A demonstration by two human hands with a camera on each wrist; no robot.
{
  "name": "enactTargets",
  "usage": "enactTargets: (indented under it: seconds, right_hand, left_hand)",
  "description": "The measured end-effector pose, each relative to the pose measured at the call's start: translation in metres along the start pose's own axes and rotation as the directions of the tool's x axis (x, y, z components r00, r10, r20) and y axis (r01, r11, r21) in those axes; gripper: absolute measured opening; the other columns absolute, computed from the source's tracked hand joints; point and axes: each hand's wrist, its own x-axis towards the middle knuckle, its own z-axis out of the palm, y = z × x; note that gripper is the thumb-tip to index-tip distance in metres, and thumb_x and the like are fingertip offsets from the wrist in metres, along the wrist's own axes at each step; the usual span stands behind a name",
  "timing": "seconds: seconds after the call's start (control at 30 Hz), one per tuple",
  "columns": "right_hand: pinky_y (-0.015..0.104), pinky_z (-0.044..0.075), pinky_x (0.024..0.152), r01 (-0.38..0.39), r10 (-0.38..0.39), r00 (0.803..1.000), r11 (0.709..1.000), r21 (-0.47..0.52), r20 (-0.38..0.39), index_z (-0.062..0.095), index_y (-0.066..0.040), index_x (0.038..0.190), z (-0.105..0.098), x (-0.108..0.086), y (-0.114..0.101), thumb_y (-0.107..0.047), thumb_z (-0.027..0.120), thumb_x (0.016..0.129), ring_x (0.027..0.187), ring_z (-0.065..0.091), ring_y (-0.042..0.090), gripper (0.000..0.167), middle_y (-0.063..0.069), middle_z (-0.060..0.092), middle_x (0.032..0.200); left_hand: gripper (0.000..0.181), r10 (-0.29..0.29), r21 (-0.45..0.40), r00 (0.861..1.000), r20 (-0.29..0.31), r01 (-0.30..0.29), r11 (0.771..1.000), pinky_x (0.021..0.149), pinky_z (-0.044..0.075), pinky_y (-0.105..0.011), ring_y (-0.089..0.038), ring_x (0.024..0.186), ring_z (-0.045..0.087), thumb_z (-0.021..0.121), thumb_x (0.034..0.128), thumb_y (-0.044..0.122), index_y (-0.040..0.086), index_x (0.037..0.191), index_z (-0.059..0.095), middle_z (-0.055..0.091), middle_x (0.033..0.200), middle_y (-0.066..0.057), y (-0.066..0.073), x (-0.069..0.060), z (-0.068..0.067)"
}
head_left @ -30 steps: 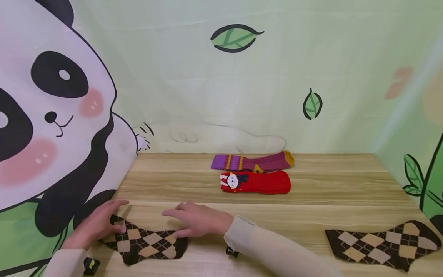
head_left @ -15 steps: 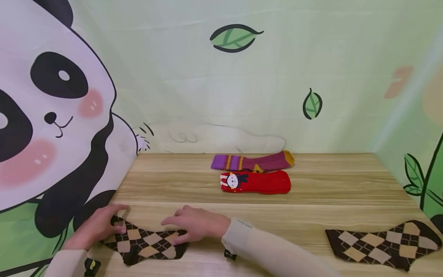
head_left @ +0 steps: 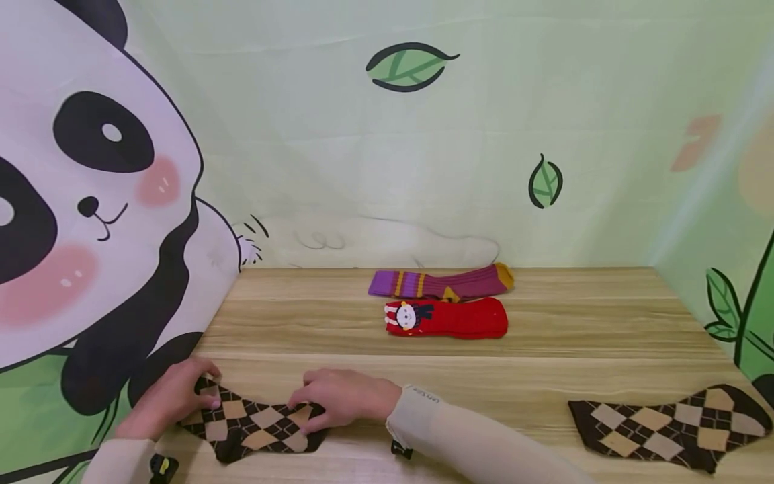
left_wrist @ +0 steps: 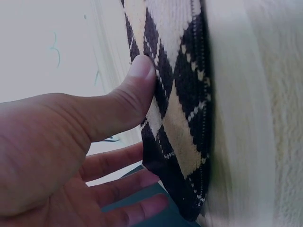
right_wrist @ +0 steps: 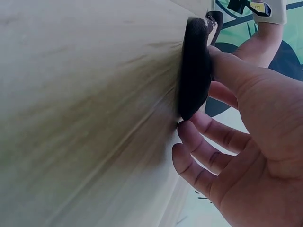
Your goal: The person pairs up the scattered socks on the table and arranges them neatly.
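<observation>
An argyle sock (head_left: 260, 425) in black, tan and beige lies flat on the wooden table at the lower left of the head view. My left hand (head_left: 168, 398) is at its cuff end; in the left wrist view the thumb (left_wrist: 142, 68) touches the patterned face, with the other fingers loosely extended by the cuff's edge. Over the black toe end, my right hand (head_left: 345, 400) rests its thumb on the sock. Its slightly bent fingers (right_wrist: 189, 163) reach the table beside the toe in the right wrist view. A matching argyle sock (head_left: 671, 428) lies at the far right, apart from both hands.
Towards the back of the table (head_left: 290, 316) lie a purple sock (head_left: 465, 283) with mustard stripes and a red sock (head_left: 465, 318) with a white animal face. A panda-printed cloth (head_left: 121, 235) borders the left side, and a pale green cloth (head_left: 290, 134) hangs behind.
The fingers of both hands have drawn in towards the near-left argyle sock, the right hand's more clearly. That sock and the others have not visibly moved.
</observation>
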Motion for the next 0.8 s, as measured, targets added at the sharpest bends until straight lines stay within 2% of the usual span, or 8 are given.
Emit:
enactTargets:
  seconds: [0.13, 0.37, 0.8]
  right_hand:
    - [0.013, 0.043, 0.075, -0.004, 0.004, 1.000, 1.000, -0.016, 0.004, 0.068, -0.023, 0.133, 0.0019, 0.0016, -0.0012, -0.043, 0.071, 0.097, 0.085, 0.050, 0.001, 0.041, -0.007, 0.060, 0.104]
    - [0.014, 0.043, 0.075, -0.010, 0.010, 1.000, 1.000, -0.023, 0.005, 0.068, -0.023, 0.133, 0.0039, 0.0033, -0.0018, -0.043, 0.072, 0.096, 0.084, 0.050, 0.001, 0.042, -0.007, 0.060, 0.104]
    - [0.012, 0.039, 0.071, -0.006, 0.006, 1.000, 1.000, 0.024, 0.012, 0.068, -0.023, 0.134, 0.0024, 0.0028, -0.0037, -0.038, 0.074, 0.095, 0.082, 0.047, 0.001, 0.042, -0.006, 0.061, 0.105]
  left_hand:
    - [0.034, -0.014, 0.013, 1.000, -0.014, 0.014, 1.000, 0.084, 0.052, -0.057, -0.038, 0.098, 0.065, 0.092, 0.0721, 0.015, 0.007, 0.096, 0.070, 0.069, 0.101, -0.014, 0.0003, -0.0014, 0.0013]
    - [0.034, -0.054, 0.016, 0.999, -0.003, 0.054, 0.998, 0.083, 0.051, -0.056, -0.036, 0.096, 0.063, 0.093, 0.0720, 0.016, 0.007, 0.095, 0.069, 0.067, 0.101, -0.015, 0.0012, -0.0006, 0.0013]
    - [0.036, -0.093, 0.024, 0.996, 0.013, 0.092, 0.995, 0.083, 0.051, -0.056, -0.033, 0.094, 0.061, 0.092, 0.0735, 0.018, 0.008, 0.099, 0.068, 0.065, 0.103, -0.016, 0.0026, -0.0005, 0.0000]
